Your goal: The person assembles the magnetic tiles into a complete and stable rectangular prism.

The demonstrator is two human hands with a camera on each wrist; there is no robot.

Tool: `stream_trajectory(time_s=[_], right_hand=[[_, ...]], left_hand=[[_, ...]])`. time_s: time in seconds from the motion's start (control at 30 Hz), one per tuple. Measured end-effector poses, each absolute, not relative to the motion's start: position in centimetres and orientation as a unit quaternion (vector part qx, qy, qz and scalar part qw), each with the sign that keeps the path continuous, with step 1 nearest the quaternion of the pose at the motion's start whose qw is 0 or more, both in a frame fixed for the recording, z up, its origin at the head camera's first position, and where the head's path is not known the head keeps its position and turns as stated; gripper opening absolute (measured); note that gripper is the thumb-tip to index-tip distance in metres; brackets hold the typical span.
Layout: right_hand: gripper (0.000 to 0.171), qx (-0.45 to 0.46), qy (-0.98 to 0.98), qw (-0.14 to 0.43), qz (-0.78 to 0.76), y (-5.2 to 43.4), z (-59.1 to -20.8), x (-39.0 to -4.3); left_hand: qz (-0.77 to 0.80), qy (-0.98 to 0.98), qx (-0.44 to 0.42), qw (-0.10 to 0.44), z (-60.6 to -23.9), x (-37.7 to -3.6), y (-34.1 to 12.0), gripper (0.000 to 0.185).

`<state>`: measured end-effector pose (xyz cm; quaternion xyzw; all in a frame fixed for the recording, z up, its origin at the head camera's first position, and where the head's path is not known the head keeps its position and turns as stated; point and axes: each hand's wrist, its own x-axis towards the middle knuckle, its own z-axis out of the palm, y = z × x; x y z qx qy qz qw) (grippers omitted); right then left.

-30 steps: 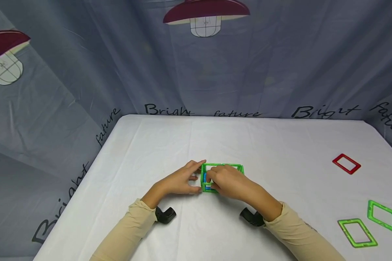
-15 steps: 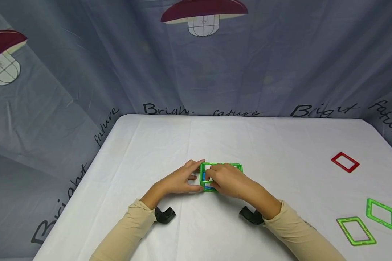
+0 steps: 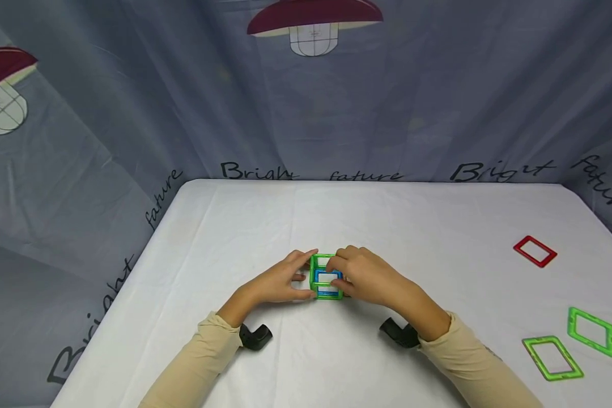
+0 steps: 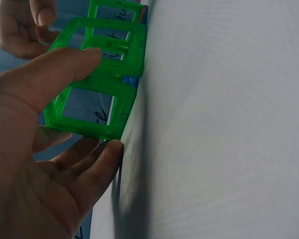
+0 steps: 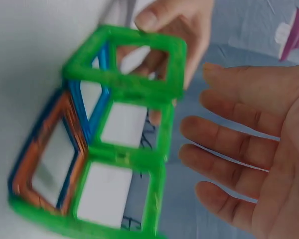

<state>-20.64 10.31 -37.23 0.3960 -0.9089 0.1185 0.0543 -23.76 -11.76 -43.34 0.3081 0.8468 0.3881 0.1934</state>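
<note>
My left hand grips the left end of the green box, thumb at its near corner, fingers along the left side, probably to keep those thin walls square. The box sits mid-table; a blue frame and an orange frame show within. By its right part, my right hand holds nothing, fingers extended and just clear, perhaps to avoid jolting it. Far right, a red frame and, nearer, two green frames lie loose, out of the way.
</note>
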Motion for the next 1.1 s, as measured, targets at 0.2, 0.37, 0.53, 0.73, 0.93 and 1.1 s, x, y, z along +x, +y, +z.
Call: stream_trajectory(time_s=[0.2,0.37,0.53,0.73,0.93,1.1], right_hand=[[0.02,0.372,-0.916,0.068,0.132,12.0,-36.7,-20.9],[0.022,0.35,-0.923,0.08,0.137,13.5,-37.0,-20.7],[0.026,0.318,-0.934,0.077,0.142,15.7,-37.7,-20.0],[0.036,0.281,-0.944,0.074,0.159,18.1,-37.9,-19.1],[0.038,0.264,-0.946,0.068,0.173,20.0,-38.1,-18.6],[0.038,0.247,-0.951,0.069,0.174,21.5,-38.3,-17.9]], left_hand=[[0.389,0.849,0.306,0.183,-43.3,-23.7,-11.8,0.084],[0.386,0.851,0.305,0.183,-43.3,-23.6,-11.8,0.084],[0.383,0.852,0.307,0.184,-43.2,-23.4,-11.7,0.084],[0.378,0.853,0.311,0.181,-43.2,-23.5,-11.7,0.084],[0.378,0.852,0.312,0.182,-43.2,-23.5,-11.7,0.084],[0.385,0.847,0.321,0.177,-43.2,-23.4,-11.6,0.089]])
